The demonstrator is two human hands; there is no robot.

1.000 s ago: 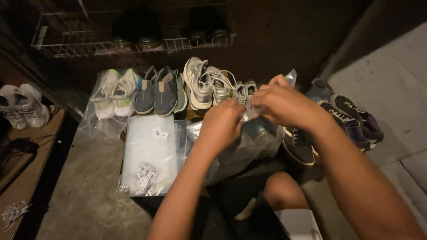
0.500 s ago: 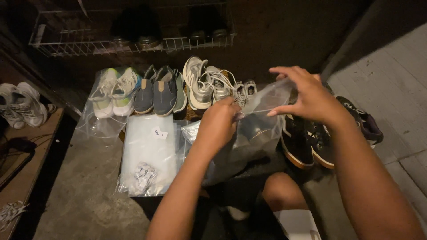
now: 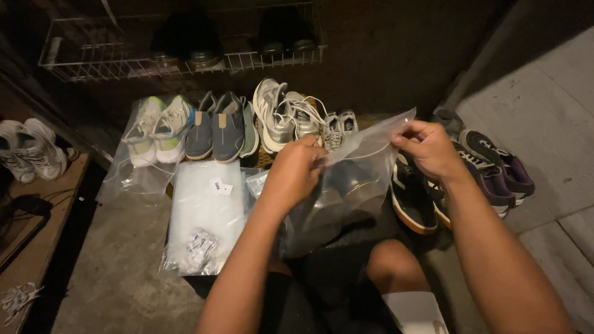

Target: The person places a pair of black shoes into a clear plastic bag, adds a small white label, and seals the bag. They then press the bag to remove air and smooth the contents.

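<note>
Dim scene, light from the right, deep shadow along the top, glare on clear plastic, wide-angle edge bending

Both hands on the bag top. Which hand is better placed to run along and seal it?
Right, probably. The right hand pinches the bag at its far top corner, with the free edge stretching toward the left hand, which grips mid-edge and can anchor.

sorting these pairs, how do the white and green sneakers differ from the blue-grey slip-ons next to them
The white and green sneakers are pale and laced, and sit inside a clear plastic bag; the blue-grey slip-ons are darker, show no laces, and stand bare. Both pairs stand upright in the same row, toes toward the camera.
</note>
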